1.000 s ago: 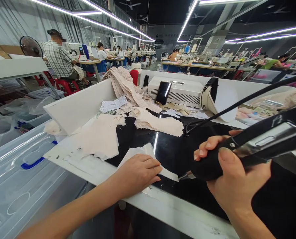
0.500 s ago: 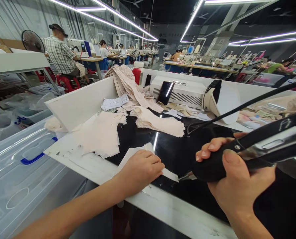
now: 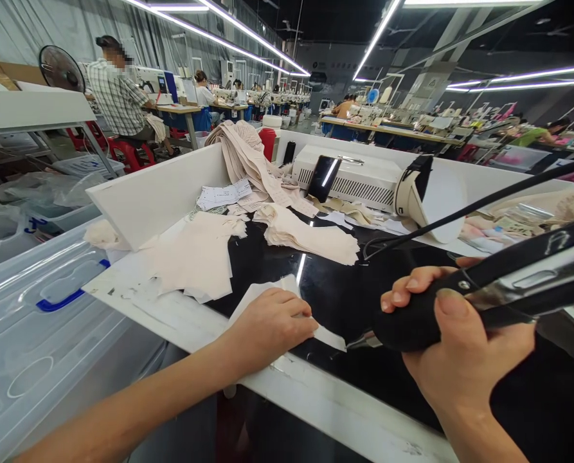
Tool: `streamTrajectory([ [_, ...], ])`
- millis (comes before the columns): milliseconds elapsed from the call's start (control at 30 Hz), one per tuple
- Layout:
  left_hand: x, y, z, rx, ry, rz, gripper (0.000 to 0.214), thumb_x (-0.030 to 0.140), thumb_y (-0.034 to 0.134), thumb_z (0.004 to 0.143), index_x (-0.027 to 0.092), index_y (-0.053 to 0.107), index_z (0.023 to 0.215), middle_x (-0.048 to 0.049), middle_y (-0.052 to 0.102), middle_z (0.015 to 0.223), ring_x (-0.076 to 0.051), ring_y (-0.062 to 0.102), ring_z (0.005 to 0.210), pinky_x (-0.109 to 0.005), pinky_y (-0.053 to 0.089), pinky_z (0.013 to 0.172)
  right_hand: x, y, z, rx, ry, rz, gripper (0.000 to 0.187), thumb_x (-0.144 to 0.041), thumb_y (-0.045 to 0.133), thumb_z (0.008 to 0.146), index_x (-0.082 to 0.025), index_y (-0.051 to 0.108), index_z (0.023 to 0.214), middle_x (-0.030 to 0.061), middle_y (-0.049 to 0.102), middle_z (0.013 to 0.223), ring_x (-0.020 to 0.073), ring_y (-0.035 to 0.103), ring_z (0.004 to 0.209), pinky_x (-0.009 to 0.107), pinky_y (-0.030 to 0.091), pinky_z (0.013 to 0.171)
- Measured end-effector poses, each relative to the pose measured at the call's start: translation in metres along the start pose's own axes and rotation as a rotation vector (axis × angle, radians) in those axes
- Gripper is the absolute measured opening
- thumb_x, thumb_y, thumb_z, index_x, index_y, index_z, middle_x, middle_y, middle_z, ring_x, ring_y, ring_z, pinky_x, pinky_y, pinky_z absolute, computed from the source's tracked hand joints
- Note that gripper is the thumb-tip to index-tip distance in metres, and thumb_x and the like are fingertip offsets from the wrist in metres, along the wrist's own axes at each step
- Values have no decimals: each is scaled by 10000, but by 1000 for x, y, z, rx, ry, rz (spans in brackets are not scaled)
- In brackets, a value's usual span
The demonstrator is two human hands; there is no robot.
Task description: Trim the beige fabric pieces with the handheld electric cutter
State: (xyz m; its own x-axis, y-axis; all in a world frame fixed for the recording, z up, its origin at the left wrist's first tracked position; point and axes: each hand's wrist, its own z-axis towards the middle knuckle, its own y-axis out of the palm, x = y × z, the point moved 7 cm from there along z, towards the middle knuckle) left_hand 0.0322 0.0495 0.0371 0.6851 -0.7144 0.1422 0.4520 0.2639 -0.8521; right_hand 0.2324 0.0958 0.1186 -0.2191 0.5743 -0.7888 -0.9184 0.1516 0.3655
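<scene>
My left hand (image 3: 267,325) lies palm down with curled fingers on a white fabric piece (image 3: 262,292) that rests on the glossy black worktop (image 3: 344,289). My right hand (image 3: 453,347) is wrapped round the black handle of a corded hand tool (image 3: 508,283), whose metal tip (image 3: 358,341) points at the right edge of that white piece. Beige cut fabric pieces (image 3: 197,257) lie in a loose pile behind my left hand, and a second stack of beige pieces (image 3: 310,238) lies further back.
A white side board (image 3: 156,193) walls the table's left. A white machine (image 3: 358,177) with a phone (image 3: 322,179) leaning on it stands at the back. A clear plastic bin lid (image 3: 50,321) is at lower left. People sit at sewing tables beyond.
My left hand has slid slightly along the white piece and the view has shifted a little. The right hand and its tool have stayed where they were.
</scene>
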Motion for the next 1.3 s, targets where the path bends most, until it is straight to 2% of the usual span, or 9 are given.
streamTrajectory([
  [167,1,0,0,6,5,2,172,174,684,1168,214,834,1095,-47,837,1158,-208,777,1064,-371,591,984,-1,0,1,4,11,-18,457,-276,942,684,-298,694,1067,-74,712,727,191,623,546,326,589,460],
  [333,0,3,-1,15,5,-13,145,172,715,1153,211,835,1084,-54,840,1169,-214,778,1075,-365,589,982,-1,3,4,13,11,-13,454,-286,936,699,-289,682,1075,-77,702,718,183,619,546,314,587,463],
  [533,-1,4,-1,38,-5,-37,66,219,779,1135,211,835,1102,-37,843,1185,-215,776,1090,-369,582,972,4,20,6,-1,-26,35,441,-316,926,755,-303,638,1089,-93,689,747,165,621,555,288,579,480],
  [733,-1,3,-1,62,1,-58,71,235,779,1139,219,827,1088,-21,845,1184,-216,777,1074,-373,568,955,12,35,2,-23,-32,35,448,-339,930,768,-294,628,1096,-88,709,741,174,641,526,313,588,485],
  [1067,-1,2,0,53,1,-54,118,230,747,1157,219,834,1078,-14,851,1165,-204,773,1049,-364,563,944,11,38,1,-39,-43,15,427,-310,910,771,-304,619,1083,-103,725,732,165,636,523,313,587,484],
  [1300,-3,4,-1,28,-25,-97,53,243,793,1135,223,835,1110,-27,850,1218,-215,778,1106,-367,574,985,3,24,4,38,-36,-1,451,-302,917,719,-305,617,1055,-103,706,713,164,611,529,297,565,461],
])
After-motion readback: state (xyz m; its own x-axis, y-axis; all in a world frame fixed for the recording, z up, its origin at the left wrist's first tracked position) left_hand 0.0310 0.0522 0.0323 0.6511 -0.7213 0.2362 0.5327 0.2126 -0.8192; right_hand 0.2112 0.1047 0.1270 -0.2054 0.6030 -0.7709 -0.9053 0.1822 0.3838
